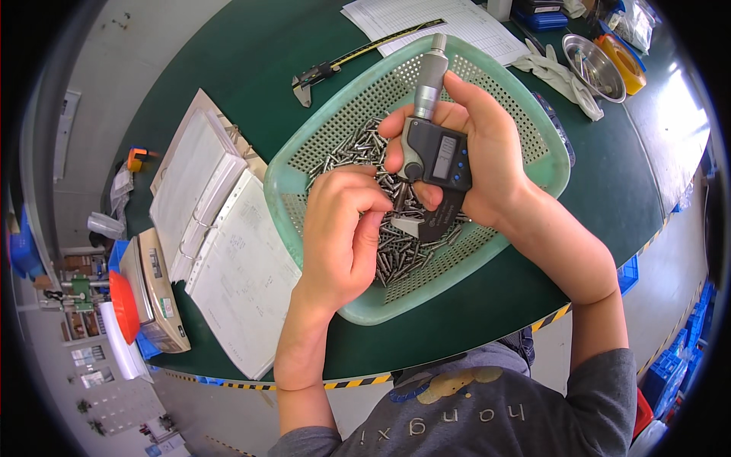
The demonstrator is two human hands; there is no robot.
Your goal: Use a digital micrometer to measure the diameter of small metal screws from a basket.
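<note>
My right hand [491, 145] is wrapped round a digital micrometer [438, 156], its grey thimble pointing away from me and its small display facing up. The thumb lies along the thimble. My left hand [340, 228] is closed in a pinch beside the micrometer's frame, fingertips close to its measuring gap. Whatever sits between those fingertips is too small and too hidden to name. Both hands are over a pale green perforated plastic basket [525, 183], which holds a heap of small metal pin-like parts [396, 263], partly covered by my hands.
Left of the basket lie an open ring binder [236, 259] and a beige scale [156, 293]. Beyond are a caliper [308, 80] and a printed sheet [472, 30]. At the far right are white gloves [560, 76], a metal bowl [594, 68] and yellow tape [620, 65].
</note>
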